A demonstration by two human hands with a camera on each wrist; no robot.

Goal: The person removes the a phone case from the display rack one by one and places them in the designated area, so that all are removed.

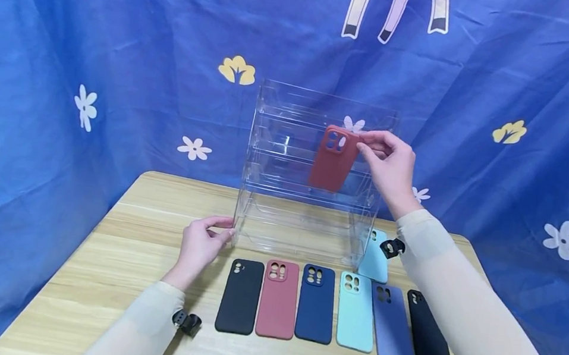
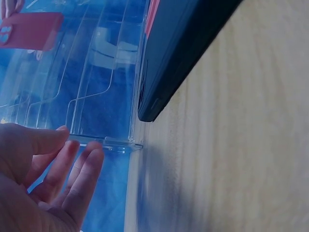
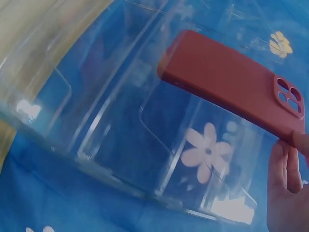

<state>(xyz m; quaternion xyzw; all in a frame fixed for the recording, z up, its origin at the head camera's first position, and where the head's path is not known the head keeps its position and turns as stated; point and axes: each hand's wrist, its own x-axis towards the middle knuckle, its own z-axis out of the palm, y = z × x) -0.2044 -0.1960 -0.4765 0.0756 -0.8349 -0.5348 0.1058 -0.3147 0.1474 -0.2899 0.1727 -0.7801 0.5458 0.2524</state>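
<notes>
My right hand [image 1: 388, 161] pinches a red phone case [image 1: 334, 163] by its upper corner, beside the camera cutout. The case hangs slightly tilted in front of a clear tiered display rack [image 1: 305, 228], its lower end overlapping a middle tier. In the right wrist view that lower end [image 3: 169, 60] shows partly through the clear plastic. Low on the rack's left side, my left hand [image 1: 203, 242] rests its fingertips against the edge. The left wrist view shows the thumb and fingers [image 2: 87, 179] loosely extended at the side panel.
A front row on the wooden table [image 1: 151, 208] holds a black case [image 1: 239, 297], a pink case [image 1: 278, 305], a navy case [image 1: 316, 310], a mint case [image 1: 356, 319], a purple-blue case [image 1: 394, 330] and another black case [image 1: 428, 334]. Another mint case [image 1: 375, 258] lies right of the rack. Blue curtain hangs behind.
</notes>
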